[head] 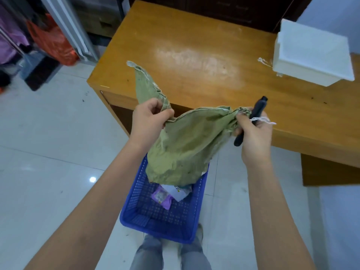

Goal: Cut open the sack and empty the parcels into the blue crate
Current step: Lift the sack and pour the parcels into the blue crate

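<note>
We hold the crumpled olive-green woven sack (187, 145) upside down over the blue perforated plastic crate (136, 193) on the white tiled floor (48, 133). Our left hand (150, 121) pinches one bunched corner; our right hand (253, 131) grips the other together with a black-handled cutter (257, 110). Purple and white parcels (171, 193) lie in the crate, beside the wooden table (194, 55).

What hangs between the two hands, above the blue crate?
In the head view, the green sack stretches from left hand to right hand, sagging over the blue crate. The right hand's grip also holds a black cutter.
</note>
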Demonstrator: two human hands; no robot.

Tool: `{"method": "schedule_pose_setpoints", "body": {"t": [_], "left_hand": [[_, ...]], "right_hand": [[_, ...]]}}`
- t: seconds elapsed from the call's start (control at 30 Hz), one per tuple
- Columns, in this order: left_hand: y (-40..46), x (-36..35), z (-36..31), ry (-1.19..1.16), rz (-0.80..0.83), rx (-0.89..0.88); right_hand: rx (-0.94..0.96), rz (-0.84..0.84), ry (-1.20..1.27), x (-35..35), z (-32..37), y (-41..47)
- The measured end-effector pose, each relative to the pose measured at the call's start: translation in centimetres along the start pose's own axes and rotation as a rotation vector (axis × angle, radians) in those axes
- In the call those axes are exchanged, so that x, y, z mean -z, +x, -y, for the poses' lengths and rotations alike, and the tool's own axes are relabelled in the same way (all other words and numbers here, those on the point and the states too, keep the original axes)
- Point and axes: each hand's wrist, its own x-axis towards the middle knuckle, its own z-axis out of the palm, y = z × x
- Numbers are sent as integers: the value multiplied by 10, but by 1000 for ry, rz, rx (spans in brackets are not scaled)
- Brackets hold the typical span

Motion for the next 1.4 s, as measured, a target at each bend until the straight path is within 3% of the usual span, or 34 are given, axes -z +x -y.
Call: {"method": "schedule_pose_setpoints", "body": {"t": [0.13,0.2,0.4,0.57,0.7,0.83,0.93,1.03,1.1,1.17,1.27,1.4], "left_hand": [[-6,1,1,11,7,11],[-9,6,-8,-6,8,-41],[-5,12,-17,125,-23,-26],[-14,17,-26,283,-102,-193],[-1,16,-4,402,111,-130],[1,16,29,265,443,160],[-6,12,54,417,597,329],[-24,11,76,660,894,596],[-34,13,87,644,1007,757],[-38,17,90,589,932,757],[-29,26,82,457,588,563],[-16,46,54,-276,209,300]], "right_hand": [[-2,-34,-19,4,5,-9],[53,-61,92,9,11,-10],[-40,61,62,2,5,2],[-91,83,148,-2,7,2],[-219,82,85,-8,-17,4],[-304,122,-66,-3,-50,-6],[-405,201,-209,0,-74,-14],[-542,315,-363,4,-97,-22],[-599,396,-415,5,-102,-29],[-572,412,-417,6,-100,-32],[-462,338,-306,10,-81,-28],[-364,193,106,12,-32,-19]]}}
